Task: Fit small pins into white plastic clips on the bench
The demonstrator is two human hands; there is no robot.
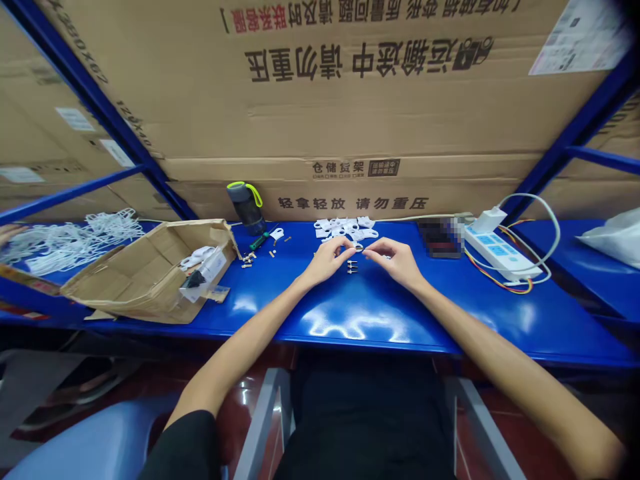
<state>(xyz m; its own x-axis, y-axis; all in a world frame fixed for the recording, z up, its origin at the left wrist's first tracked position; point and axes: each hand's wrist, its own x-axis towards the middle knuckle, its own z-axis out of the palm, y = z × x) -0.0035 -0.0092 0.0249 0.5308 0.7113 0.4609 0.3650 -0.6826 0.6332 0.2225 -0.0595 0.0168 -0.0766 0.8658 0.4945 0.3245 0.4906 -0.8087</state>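
Observation:
Above the blue table (435, 327), my left hand (326, 261) pinches a small white plastic piece (358, 247) between thumb and fingers. My right hand (399, 260) comes close to it from the other side, its thumb and forefinger pressed together. Whatever lies in that pinch is too small to make out. Beneath the hands, a few tiny metal-tipped parts (353, 266) lie on the tabletop. Just behind them is a pile of flat white plastic pieces (345, 228), each with a ring-like end.
To the left stand a torn cardboard box (135, 300) and a dark bottle (246, 210), with a green-handled screwdriver (259, 241) and tiny loose parts nearby. White cords (85, 240) lie far left, beside another person's hand (11, 233). A white power strip (503, 252) with cables sits right.

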